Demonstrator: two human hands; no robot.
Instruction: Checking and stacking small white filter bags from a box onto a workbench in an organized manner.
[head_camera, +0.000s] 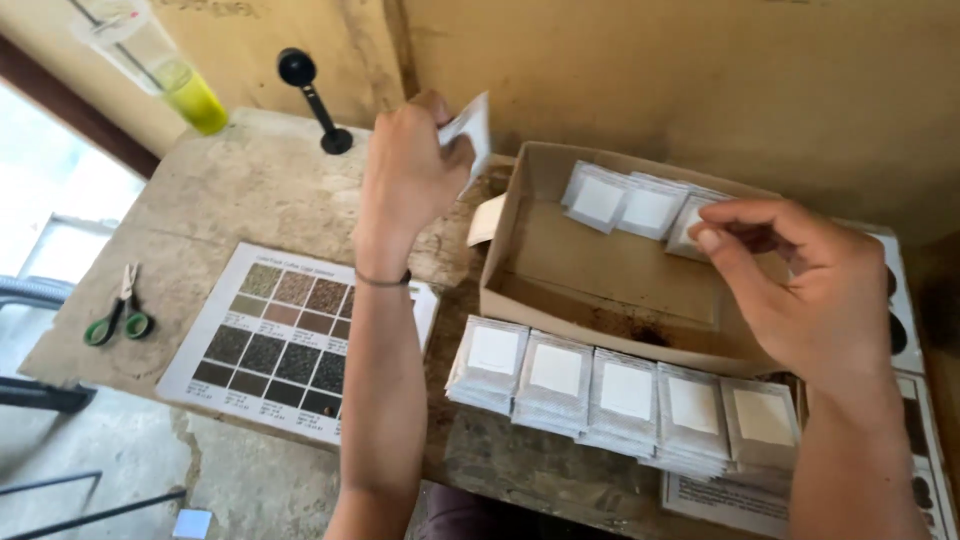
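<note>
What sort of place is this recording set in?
Probably a small, rough packing bench, perhaps for coffee or seeds. White sachets lie stacked in a row before a cardboard box; a printed chart of ground samples lies on the worn table; the left hand holds a sachet.

Left hand pinches a white sachet above the table; right hand reaches over the cardboard box.

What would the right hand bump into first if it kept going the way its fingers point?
The right hand points left, over the cardboard box. It would probably first meet the white sachets leaning in the box's far corner, just past its fingertips, though depth is hard to judge.
</note>
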